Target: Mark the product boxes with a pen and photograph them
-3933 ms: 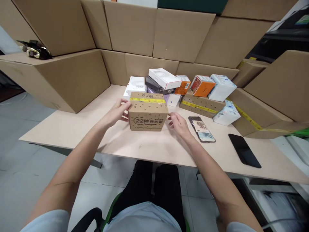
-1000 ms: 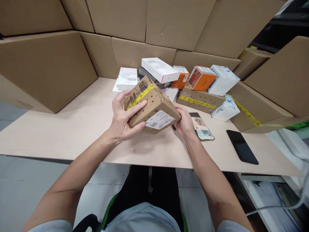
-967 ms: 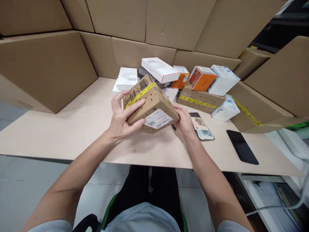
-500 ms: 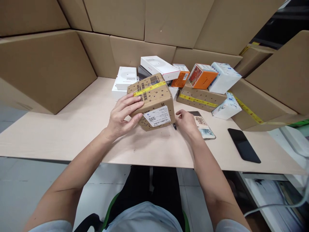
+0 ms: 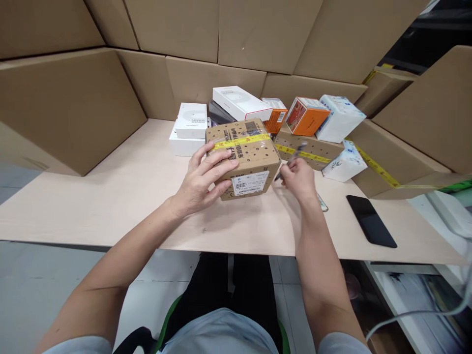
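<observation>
My left hand grips a small cardboard box at its left side, fingers over the top and thumb against the front. Yellow tape runs across the printed top, and a white shipping label is on the front face. The box looks slightly tilted on the table. Just right of the box, my right hand is closed around a dark, slim pen, partly hidden by the fingers. Under that hand, a printed card or booklet shows only at its edge.
White boxes and a stack with an orange box stand behind. Another taped carton bears an orange box and a white tissue pack. A black phone lies right. Tall cardboard panels surround the table.
My right hand has picked the pen up from the table and raised it beside the box. My left hand and the box have shifted right, and the box has turned a little.
</observation>
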{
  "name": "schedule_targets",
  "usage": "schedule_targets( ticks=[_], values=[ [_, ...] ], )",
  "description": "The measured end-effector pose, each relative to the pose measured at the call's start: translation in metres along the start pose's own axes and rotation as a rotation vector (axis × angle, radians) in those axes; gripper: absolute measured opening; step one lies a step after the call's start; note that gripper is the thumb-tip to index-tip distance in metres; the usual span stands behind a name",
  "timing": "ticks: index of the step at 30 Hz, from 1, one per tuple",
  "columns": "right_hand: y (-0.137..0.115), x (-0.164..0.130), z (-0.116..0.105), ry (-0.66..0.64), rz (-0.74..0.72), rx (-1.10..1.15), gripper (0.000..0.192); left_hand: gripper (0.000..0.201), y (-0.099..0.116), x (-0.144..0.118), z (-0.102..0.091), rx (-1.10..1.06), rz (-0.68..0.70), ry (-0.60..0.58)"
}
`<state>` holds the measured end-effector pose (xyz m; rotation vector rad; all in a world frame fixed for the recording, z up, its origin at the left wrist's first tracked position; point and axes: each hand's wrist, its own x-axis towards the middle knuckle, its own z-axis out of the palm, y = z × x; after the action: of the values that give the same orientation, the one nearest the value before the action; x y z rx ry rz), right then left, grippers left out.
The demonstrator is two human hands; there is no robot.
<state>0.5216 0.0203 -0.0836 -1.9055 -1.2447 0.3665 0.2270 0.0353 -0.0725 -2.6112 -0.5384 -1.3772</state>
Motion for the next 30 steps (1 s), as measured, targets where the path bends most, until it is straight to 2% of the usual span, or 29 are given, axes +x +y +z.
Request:
schedule_targets(
  ticks=[5,8,11,15,22,30],
  values=[
    [-0.017,0.002,-0.023,0.277,-0.124,0.845,0.006,0.049,-0.001,0.004,0.019,-0.05,0.02,-0.019],
    [-0.032,0.001,-0.029,0.267,-0.213,1.043,0.015,0.049,-0.004,0.007,0.028,-0.073,0.042,-0.041],
    [-0.051,0.001,-0.026,0.182,-0.292,1.015,0.014,0.049,-0.007,0.011,0.033,-0.083,0.052,-0.062],
    [-0.071,0.001,-0.014,0.1,-0.384,0.786,0.02,0.051,-0.007,0.012,0.033,-0.072,0.041,-0.08],
    [-0.078,-0.006,0.0,0.232,-0.444,0.352,0.027,0.047,-0.006,0.01,0.035,-0.088,0.027,-0.072],
    [-0.08,-0.003,-0.001,0.186,-0.499,0.294,0.024,0.045,-0.005,0.011,0.035,-0.083,0.02,-0.06]
  ],
)
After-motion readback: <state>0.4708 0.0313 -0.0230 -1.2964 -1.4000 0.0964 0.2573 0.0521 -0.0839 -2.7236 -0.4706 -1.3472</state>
